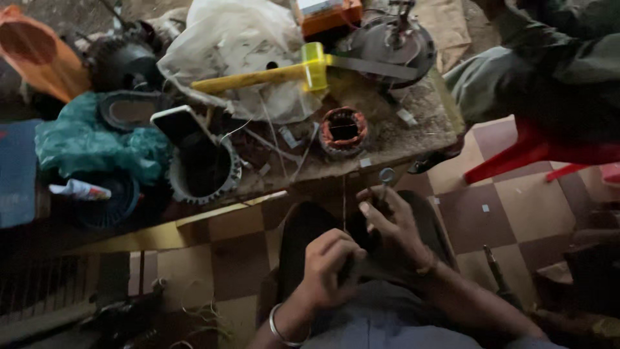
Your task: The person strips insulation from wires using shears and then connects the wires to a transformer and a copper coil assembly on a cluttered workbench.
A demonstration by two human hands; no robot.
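A small metal tool with a ring-shaped end (387,176) is held in the right hand (395,229), just below the near edge of the cluttered workbench (413,132); only the ring and a short length of shank are seen above the fingers, so its full kind cannot be told. Its long axis is kept nearly upright, ring pointed away toward the bench, handle end hidden in the palm. The fingers of the right hand are closed around the shank, seemingly so that the tip is steadied close over the lap. The left hand (332,262), bangle at the wrist, is curled shut on something dark that cannot be made out, pressed close beside the right hand as if to brace the work between the two. A thin wire (343,200) is seen hanging straight down from the bench edge to the hands. Farther off on the bench, a copper-wound stator (343,131) is set upright, with a larger toothed ring (205,169) to its left and a yellow bar (258,77) laid across beyond them. At far right, another person's sleeve (510,77) is rested by the bench.
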